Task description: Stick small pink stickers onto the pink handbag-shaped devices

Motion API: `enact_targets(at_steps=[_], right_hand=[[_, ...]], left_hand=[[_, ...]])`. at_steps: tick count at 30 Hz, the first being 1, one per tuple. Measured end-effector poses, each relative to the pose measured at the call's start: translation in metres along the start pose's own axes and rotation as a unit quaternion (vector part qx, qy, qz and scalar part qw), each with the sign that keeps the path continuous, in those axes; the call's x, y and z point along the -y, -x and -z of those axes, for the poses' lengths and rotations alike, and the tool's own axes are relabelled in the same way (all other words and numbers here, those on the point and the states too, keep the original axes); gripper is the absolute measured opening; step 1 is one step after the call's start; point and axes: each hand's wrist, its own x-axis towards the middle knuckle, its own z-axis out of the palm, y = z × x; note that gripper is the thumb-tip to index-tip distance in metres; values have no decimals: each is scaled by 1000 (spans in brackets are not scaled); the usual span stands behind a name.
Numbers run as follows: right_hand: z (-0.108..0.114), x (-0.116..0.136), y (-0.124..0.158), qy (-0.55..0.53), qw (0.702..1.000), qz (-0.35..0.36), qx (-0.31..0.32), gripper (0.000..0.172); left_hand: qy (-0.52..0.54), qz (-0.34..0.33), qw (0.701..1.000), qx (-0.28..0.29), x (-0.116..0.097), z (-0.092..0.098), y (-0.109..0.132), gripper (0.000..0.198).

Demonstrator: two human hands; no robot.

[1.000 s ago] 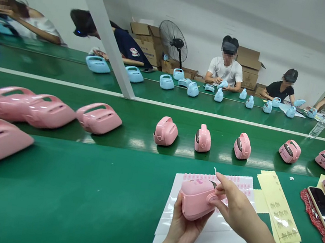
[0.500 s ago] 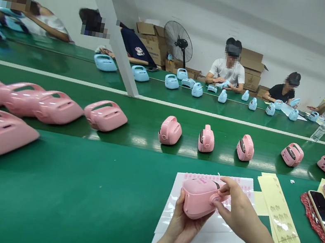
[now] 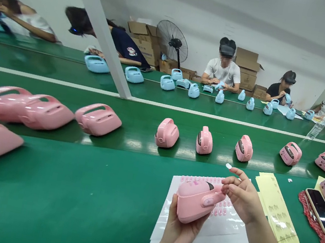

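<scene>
My left hand grips a pink plastic device with a carry handle from below, tilted above a sheet of small pink oval stickers. An oval patch shows at the handle's base, on the side facing me. At the handle's far end is my right hand, its fingers apart and partly bent. A small white oval piece clings to one of its fingertips. Whether the other fingertips touch the handle is hard to make out.
Pink devices line the green bench behind and to the left. Yellow sticker sheets lie right of the white sheet, then a phone on red cloth. Beyond a white divider, co-workers sit among blue devices.
My right thumb has come off the device's side, uncovering the oval patch. The right hand has risen with the white piece on a fingertip. The left hand still holds the device.
</scene>
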Motion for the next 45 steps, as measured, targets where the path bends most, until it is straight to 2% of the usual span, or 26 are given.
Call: enact_targets(at_steps=[4, 8, 15, 22, 32, 35, 37, 39, 40, 42, 45], right_hand=[[-2, 2, 0, -68, 996, -49, -15, 45], [-5, 3, 0, -71, 996, -56, -26, 44], [-5, 3, 0, -45, 998, -40, -29, 47], [4, 2, -2, 9, 998, 4, -55, 42], [8, 10, -1, -20, 994, 8, -107, 42], [12, 7, -2, 16, 994, 23, -109, 39], [20, 4, -5, 76, 989, 56, -117, 34], [33, 2, -10, 187, 965, 113, -144, 29], [41, 1, -13, 261, 941, 145, -163, 29], [58, -3, -20, 409, 872, 194, -186, 33], [83, -16, -30, 564, 788, 196, -151, 50]], left_hand=[[-12, -3, 999, 32, -2, 3, -1, 57], [-5, -10, 1000, 10, -5, 3, 1, 58], [-13, -23, 1000, -1, -8, 2, 1, 54], [24, -28, 994, -102, -10, 7, 6, 56], [42, -46, 995, -78, -11, 9, 5, 54], [40, -43, 996, -74, -11, 7, 5, 55], [38, -45, 995, -81, -12, 5, 4, 55], [37, -50, 993, -100, -12, 3, 4, 56], [35, -55, 991, -113, -13, 3, 4, 56], [28, -65, 988, -135, -14, 2, 3, 57], [15, -74, 986, -146, -15, 4, 3, 55]])
